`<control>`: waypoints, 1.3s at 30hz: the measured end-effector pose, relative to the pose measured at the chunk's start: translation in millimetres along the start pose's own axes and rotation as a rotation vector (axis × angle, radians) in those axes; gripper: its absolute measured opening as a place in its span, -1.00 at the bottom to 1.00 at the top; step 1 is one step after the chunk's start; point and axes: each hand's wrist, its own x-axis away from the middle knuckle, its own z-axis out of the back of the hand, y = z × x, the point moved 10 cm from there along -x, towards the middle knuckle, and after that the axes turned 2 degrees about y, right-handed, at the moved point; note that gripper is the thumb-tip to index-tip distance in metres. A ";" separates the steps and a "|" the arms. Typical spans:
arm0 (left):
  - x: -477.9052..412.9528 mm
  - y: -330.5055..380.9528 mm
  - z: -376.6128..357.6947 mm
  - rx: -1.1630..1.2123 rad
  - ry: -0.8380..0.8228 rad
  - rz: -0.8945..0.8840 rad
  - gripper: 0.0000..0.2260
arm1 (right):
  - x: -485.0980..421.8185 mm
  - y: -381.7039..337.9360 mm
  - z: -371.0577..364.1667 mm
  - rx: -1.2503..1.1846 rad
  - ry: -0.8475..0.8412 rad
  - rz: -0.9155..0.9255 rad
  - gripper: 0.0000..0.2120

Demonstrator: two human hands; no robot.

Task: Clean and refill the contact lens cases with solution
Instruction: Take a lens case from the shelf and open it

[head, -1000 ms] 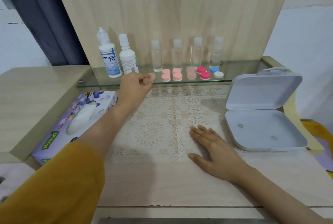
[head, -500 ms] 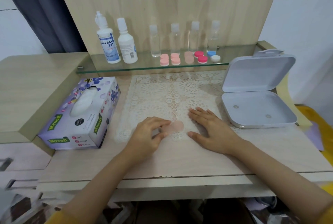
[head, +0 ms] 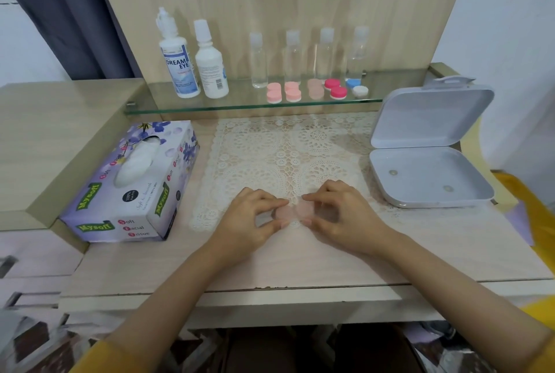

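A pale pink contact lens case (head: 292,212) lies on the lace mat (head: 285,156) near the table's front. My left hand (head: 249,222) pinches its left cap between thumb and fingers. My right hand (head: 339,216) pinches its right cap the same way. On the glass shelf (head: 240,102) stand several more lens cases (head: 312,90) in pink, red, blue and white. Left of them are two white solution bottles (head: 180,57), and behind the cases a row of small clear bottles (head: 292,55).
A purple tissue box (head: 132,186) sits at the left of the mat. An open grey hinged box (head: 426,162) lies at the right, its lid raised. A wooden back panel rises behind the shelf. The table's front edge is close to my wrists.
My left hand brought the pink case down from the shelf to the mat. My right hand, flat on the mat before, has lifted and taken hold of the case's right cap.
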 end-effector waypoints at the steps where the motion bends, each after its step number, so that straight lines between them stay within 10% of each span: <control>1: 0.0 -0.1 -1.0 -0.006 -0.006 -0.001 -0.44 | -0.1 -0.5 0.0 -0.011 0.009 0.002 -0.60; 39: 0.9 -8.9 2.7 -0.001 0.051 0.217 -0.73 | 12.1 -10.6 -4.0 -0.108 0.088 -0.009 -0.74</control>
